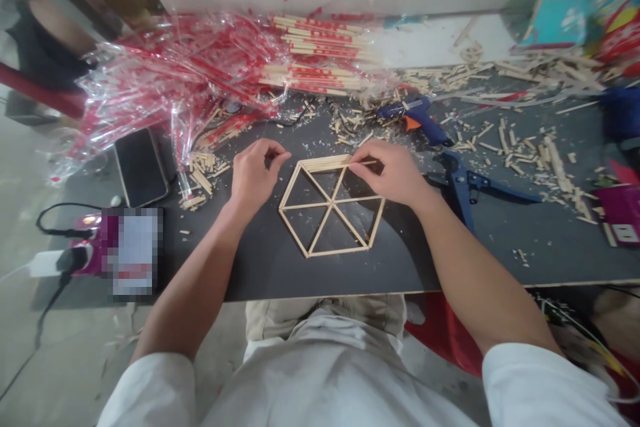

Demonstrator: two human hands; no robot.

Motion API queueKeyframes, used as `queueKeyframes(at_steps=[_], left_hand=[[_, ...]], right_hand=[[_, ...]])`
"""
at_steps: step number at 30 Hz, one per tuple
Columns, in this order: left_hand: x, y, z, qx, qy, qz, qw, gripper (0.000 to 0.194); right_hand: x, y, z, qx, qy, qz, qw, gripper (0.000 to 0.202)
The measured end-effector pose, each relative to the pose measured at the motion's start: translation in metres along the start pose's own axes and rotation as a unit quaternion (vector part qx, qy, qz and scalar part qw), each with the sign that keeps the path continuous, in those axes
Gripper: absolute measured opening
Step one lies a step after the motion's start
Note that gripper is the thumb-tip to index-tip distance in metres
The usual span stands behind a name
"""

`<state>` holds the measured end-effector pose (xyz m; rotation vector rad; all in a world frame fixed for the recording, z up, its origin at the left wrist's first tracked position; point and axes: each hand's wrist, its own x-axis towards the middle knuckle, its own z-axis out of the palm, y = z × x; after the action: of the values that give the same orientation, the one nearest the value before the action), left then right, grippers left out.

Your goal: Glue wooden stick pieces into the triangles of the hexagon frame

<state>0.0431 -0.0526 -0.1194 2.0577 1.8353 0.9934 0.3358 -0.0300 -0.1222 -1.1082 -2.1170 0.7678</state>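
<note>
A hexagonal frame of pale wooden sticks (339,251) lies flat on the dark table, with spokes meeting at its centre. Several sticks are laid side by side along its top edge. My right hand (383,170) is at the frame's upper right corner, thumb and finger pinched on a thin wooden stick (369,162). Left of the frame, just off its upper left corner, my left hand (257,170) is raised with thumb and fingertips together. Whether anything small is between those fingertips cannot be made out.
Behind the hands lie a blue glue gun (423,117), red plastic wrappers (175,73) and bundled sticks (325,47). Blue cutters (463,190) are at the right, among stick scraps (560,167). A phone (141,167) and a power strip (93,247) are at the left.
</note>
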Motion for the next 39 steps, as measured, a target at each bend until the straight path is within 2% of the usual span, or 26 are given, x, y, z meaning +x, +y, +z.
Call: queueKeyframes(at_steps=[3,8,16,20,23,25,27,31,34,39], left_hand=[[0.0,-0.004,0.002,-0.002,0.001,-0.001,1.0,0.008],[0.001,-0.006,0.001,-0.024,0.007,0.041,0.999,0.007],[-0.001,0.001,-0.001,-0.026,-0.012,0.014,1.0,0.002],[-0.001,0.001,-0.002,-0.012,-0.021,0.012,1.0,0.014],[-0.001,0.002,-0.004,0.002,-0.028,0.036,0.999,0.024],[-0.002,0.005,-0.005,0.016,-0.056,0.072,0.996,0.027],[-0.003,0.009,-0.006,0.039,-0.107,0.101,0.988,0.029],[-0.004,0.013,-0.005,0.064,-0.183,0.101,0.976,0.039],[-0.003,0.012,-0.005,0.055,-0.199,0.102,0.973,0.037],[-0.003,0.006,-0.005,0.04,-0.192,0.121,0.973,0.035]], right_hand=[[0.0,-0.001,0.0,0.0,-0.002,0.003,1.0,0.017],[0.001,-0.003,0.001,0.006,0.006,-0.001,1.0,0.016],[0.0,-0.005,0.003,0.003,0.011,-0.003,1.0,0.015],[0.0,-0.005,0.003,-0.005,0.012,-0.005,1.0,0.014],[0.0,-0.005,0.002,-0.017,0.011,-0.004,1.0,0.014],[0.0,-0.005,0.002,-0.023,0.013,-0.008,1.0,0.014],[0.0,-0.006,0.003,-0.027,0.015,-0.011,0.999,0.014],[0.0,-0.008,0.003,-0.027,0.021,-0.015,0.999,0.015],[0.0,-0.007,0.003,-0.03,0.034,-0.007,0.999,0.015],[-0.001,-0.001,0.004,-0.025,0.039,-0.005,0.999,0.017]])
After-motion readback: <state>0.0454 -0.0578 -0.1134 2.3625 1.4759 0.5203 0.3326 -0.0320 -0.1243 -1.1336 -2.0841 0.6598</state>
